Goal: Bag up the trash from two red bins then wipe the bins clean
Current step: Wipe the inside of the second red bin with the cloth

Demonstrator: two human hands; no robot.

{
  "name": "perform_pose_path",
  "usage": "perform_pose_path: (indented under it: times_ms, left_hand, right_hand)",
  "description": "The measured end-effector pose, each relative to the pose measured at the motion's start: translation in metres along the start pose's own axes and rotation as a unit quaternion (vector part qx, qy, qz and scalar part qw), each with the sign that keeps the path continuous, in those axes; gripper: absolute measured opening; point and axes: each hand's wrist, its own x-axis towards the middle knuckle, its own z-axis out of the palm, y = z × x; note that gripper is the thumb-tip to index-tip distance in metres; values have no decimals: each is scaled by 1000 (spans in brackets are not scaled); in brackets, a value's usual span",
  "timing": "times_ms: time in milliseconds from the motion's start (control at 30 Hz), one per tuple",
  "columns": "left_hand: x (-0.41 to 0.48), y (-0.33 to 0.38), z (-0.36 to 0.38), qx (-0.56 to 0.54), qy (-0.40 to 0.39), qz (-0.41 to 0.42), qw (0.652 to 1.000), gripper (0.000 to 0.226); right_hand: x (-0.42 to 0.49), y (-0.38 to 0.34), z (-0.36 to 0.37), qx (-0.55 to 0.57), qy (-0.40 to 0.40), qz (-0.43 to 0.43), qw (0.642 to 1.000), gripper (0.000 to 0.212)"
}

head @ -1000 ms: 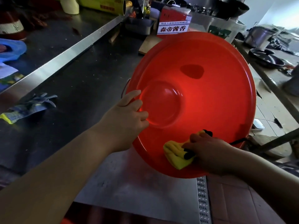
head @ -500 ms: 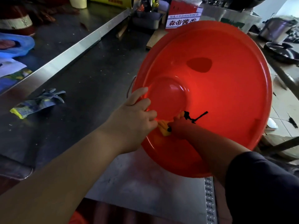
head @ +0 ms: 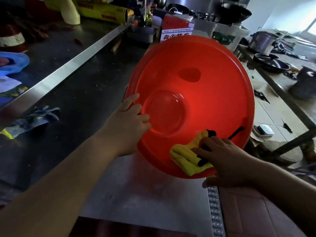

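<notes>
A large red bin [head: 213,93] lies tilted on its side on the steel counter, its open mouth turned toward me so I look into the round bottom. My left hand [head: 127,123] grips the rim on the left side, fingers hooked inside. My right hand [head: 222,159] presses a yellow cloth with black trim [head: 188,155] against the inner wall near the lower rim. I see no second bin.
A steel counter [head: 82,93] runs back on the left with a raised shelf [head: 68,67]. A work glove [head: 32,119] lies on the counter to my left. A red box with white lettering [head: 177,29] stands behind the bin. Pots and pans [head: 270,62] sit on a table at right.
My right hand has drawn the cloth back from deep inside the bin, near the left hand, to the lower rim at the right. The left hand keeps its hold on the rim.
</notes>
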Motion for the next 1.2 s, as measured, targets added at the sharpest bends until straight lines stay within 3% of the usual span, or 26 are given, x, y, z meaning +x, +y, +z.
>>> perform_pose_path:
  times_ms: [67, 167, 233, 400, 567, 667, 800, 900, 967, 1067, 1133, 1200]
  left_hand:
    - [-1, -2, -2, 0, -3, 7, 1000, 29]
    - [1, -12, -13, 25, 1, 17, 1000, 23]
    - [0, -14, -31, 80, -44, 7, 996, 15]
    - [-11, -15, -35, 151, -154, -41, 976, 38]
    - [-19, 21, -13, 80, -143, -12, 986, 32]
    - [-14, 20, -8, 64, -62, 20, 996, 13]
    - [-12, 13, -11, 60, -124, 24, 990, 17]
    - [-7, 20, -14, 66, -159, 25, 985, 27]
    - [-1, 22, -17, 71, -158, 15, 985, 30]
    - [0, 21, -19, 68, -165, -1, 984, 33]
    - [1, 19, -18, 64, -171, -2, 983, 35]
    - [-1, 19, -18, 59, -181, 7, 982, 34]
  right_hand:
    - [10, -9, 12, -21, 33, -8, 999, 93]
    - [27, -25, 24, 39, 102, -23, 994, 84]
    - [35, -37, 24, 74, 142, -34, 987, 81]
    - [52, -59, 23, 132, 219, -27, 966, 80]
    - [54, -60, 10, 197, 225, 12, 954, 82]
    - [51, -58, -2, 238, 175, 17, 955, 70]
    - [37, -48, 0, 168, 110, 0, 980, 55]
    - [18, -39, 10, 50, 176, -24, 983, 51]
    - [6, -30, 16, 12, 247, -17, 969, 55]
    - [-5, -17, 11, -19, 277, -2, 961, 58]
    - [-3, -17, 3, -10, 246, 12, 969, 63]
    - [8, -21, -12, 22, 122, 33, 992, 75]
